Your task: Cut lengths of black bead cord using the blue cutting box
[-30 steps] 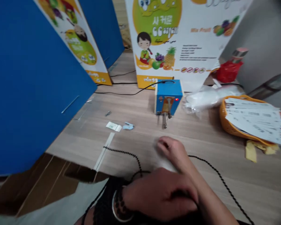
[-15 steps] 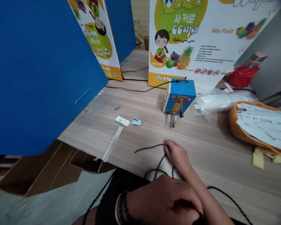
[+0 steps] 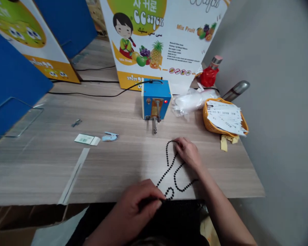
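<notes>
A string of black beads (image 3: 170, 167) lies in loops on the wooden table (image 3: 118, 164) near its front edge. My right hand (image 3: 188, 153) rests on the table with its fingers pinched on the far end of the string. My left hand (image 3: 137, 205) is at the table's front edge, fingers closed on the near end of the beads, over a dark mass of black material (image 3: 179, 215) in my lap. A small blue box machine (image 3: 156, 104) with a red light and a metal nozzle stands just beyond the beads.
An orange basket (image 3: 213, 124) of printed paper labels sits at the right, with clear plastic bags (image 3: 192, 100) and a red bag (image 3: 208, 77) behind it. A small label (image 3: 86, 139) and a pale blue clip (image 3: 110, 137) lie left. Printed cardboard panels (image 3: 154, 37) stand behind.
The view swung right and pulled back. My right hand pushed the bead string further out over the table toward the blue machine; my left hand stayed at the front edge.
</notes>
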`<state>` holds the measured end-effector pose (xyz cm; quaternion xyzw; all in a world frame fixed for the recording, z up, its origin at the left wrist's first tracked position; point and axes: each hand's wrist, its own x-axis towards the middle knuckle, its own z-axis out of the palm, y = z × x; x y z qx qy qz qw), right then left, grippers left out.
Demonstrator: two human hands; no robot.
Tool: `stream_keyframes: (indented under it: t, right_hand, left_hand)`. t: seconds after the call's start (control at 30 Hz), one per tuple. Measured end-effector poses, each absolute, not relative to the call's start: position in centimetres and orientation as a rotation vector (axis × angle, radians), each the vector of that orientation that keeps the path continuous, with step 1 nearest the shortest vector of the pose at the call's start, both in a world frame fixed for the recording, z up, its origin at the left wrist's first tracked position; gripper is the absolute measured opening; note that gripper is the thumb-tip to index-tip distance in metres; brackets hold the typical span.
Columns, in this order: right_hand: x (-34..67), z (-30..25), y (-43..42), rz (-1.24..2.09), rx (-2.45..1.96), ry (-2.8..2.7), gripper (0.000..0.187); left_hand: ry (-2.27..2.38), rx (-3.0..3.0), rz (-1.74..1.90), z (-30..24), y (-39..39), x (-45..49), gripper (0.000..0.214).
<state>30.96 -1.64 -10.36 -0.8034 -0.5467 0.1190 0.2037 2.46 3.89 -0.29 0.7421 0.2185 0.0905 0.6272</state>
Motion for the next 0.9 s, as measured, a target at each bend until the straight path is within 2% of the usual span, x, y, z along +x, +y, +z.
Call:
stream_keyframes:
  t: [0.13,0.23,0.67,0.9]
  right_hand:
    - [29.4,-9.4,-2.3,0.555,-1.933,-1.880,0.036]
    - [28.3,-9.4,-2.5,0.643,-1.843,-2.054,0.038]
    - [27.6,-10.2,-2.9,0.550,-1.871,-2.172,0.014]
    - [26.0,-10.4,-2.5,0.425,-1.901,-2.175,0.013]
  left_hand:
    - [0.713,1.704,0.292,-1.6,5.7,2.2,0.014]
    - [0.781,1.694,0.330,-2.4,6.7,2.1,0.017]
    - [0.905,1.778,0.436,-4.2,9.8,4.4,0.024]
    - [0.832,1.937,0.431,-5.3,11.3,6.6,0.019]
